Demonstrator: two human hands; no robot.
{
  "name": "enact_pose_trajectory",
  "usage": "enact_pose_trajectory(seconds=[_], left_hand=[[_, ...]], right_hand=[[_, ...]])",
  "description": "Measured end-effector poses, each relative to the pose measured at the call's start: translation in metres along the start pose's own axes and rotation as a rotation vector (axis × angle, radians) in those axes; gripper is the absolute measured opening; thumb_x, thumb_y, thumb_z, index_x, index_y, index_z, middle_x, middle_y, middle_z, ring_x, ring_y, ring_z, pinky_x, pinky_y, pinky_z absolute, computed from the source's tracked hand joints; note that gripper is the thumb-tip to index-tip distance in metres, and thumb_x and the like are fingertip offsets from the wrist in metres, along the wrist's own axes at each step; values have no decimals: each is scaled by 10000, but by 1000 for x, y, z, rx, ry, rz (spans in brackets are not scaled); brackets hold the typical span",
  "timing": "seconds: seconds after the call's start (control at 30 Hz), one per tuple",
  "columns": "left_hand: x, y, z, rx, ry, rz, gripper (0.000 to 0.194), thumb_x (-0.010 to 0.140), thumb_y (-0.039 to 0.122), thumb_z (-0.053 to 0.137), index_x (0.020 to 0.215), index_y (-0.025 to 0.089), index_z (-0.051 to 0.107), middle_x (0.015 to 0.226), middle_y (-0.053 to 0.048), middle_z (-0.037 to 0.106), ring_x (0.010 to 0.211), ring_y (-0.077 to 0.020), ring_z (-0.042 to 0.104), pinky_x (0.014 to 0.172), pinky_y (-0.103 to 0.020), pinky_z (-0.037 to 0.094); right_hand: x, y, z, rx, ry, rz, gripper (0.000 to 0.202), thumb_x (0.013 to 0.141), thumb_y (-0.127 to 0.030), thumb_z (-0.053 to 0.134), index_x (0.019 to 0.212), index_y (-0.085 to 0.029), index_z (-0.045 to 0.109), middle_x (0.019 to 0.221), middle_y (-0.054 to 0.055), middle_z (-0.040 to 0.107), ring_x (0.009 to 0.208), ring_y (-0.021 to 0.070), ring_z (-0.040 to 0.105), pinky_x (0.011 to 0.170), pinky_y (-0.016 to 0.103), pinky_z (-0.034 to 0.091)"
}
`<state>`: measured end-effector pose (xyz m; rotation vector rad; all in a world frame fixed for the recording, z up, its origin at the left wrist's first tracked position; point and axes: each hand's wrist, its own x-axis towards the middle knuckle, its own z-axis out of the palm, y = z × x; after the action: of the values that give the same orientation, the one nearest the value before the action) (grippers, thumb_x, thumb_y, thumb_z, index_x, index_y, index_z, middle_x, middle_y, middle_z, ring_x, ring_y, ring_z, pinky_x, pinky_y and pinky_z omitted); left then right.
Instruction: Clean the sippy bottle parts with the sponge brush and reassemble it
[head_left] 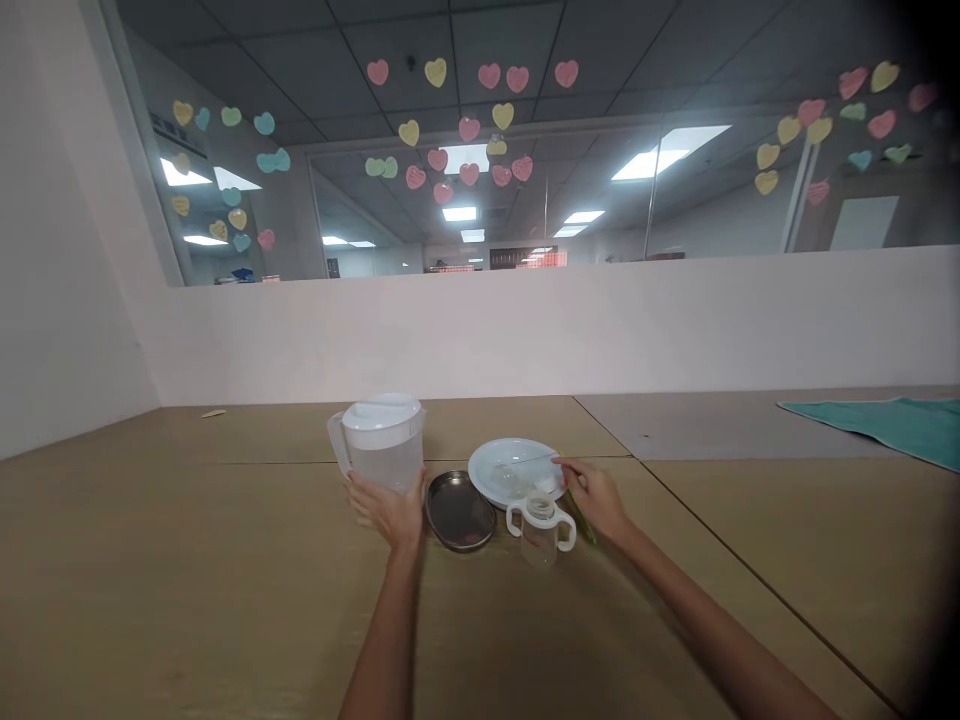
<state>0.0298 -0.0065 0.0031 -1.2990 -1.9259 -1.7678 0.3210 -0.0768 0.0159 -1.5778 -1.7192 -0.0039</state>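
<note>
My left hand (394, 508) cups the lower front of a clear plastic pitcher (385, 455) with a white lid, its thumb on the right side and its fingers on the left. My right hand (596, 497) pinches a thin rod (532, 460) that reaches left over a white plate (484, 475). Small clear pieces (514, 483) lie on the plate, too indistinct to name. Beneath my right hand slants a green strip (583, 520), perhaps a handle. A clear baby bottle (538, 545) with two white handles stands uncapped in front of the plate.
Between pitcher and plate lies an oval metal tray (461, 515). A teal cloth (892, 425) is spread at the far right of the wooden table (225, 580). Behind the table rises a white wall (525, 330) below a window with heart-shaped notes.
</note>
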Motion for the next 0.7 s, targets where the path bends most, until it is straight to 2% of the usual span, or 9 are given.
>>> enact_pose_trajectory(seconds=[0.1, 0.23, 0.33, 0.47, 0.57, 0.7], left_hand=[[5, -5, -1, -9, -15, 124, 1040, 703, 589, 578, 1391, 25, 39, 1362, -301, 283, 1228, -442, 314, 975, -556, 322], [5, -5, -7, 26, 76, 237, 961, 720, 574, 566, 1391, 74, 95, 1361, -260, 316, 1225, -419, 329, 984, -556, 311], [3, 2, -14, 81, 94, 333, 913, 718, 562, 576, 1376, 77, 169, 1375, -254, 299, 1237, -416, 309, 996, -565, 288], [-1, 11, -20, 86, 57, 533, 798, 750, 508, 567, 1339, 71, 252, 1408, -261, 231, 1293, -390, 234, 1026, -570, 236], [-3, 10, -18, 64, 35, 658, 688, 759, 458, 574, 1297, 106, 330, 1421, -253, 210, 1327, -373, 177, 1017, -602, 207], [-5, 6, -15, 53, -1, 739, 592, 762, 406, 585, 1257, 135, 406, 1430, -240, 207, 1336, -362, 172, 1014, -602, 195]], right_hand=[[-21, -2, 13, 231, 149, -27, 401, 900, -345, 269, 1057, -173, 595, 794, 38, 652, 774, 162, 600, 734, 271, 446], [-34, -14, 30, 250, 178, -120, 349, 891, -385, 340, 1039, -191, 590, 953, 69, 649, 892, 185, 586, 791, 299, 443], [-40, -20, 36, 210, 171, -171, 327, 894, -382, 339, 1004, -197, 585, 938, 70, 653, 882, 190, 586, 794, 310, 438], [-45, -21, 39, 228, 91, -138, 361, 922, -371, 250, 982, -211, 568, 911, 59, 658, 827, 180, 603, 741, 291, 442], [-44, -18, 38, 237, 46, -132, 374, 927, -376, 224, 1010, -218, 552, 901, 51, 655, 821, 177, 606, 728, 280, 443], [-41, -14, 37, 244, 53, -173, 370, 929, -367, 222, 1000, -219, 554, 920, 48, 652, 856, 174, 601, 763, 274, 441]])
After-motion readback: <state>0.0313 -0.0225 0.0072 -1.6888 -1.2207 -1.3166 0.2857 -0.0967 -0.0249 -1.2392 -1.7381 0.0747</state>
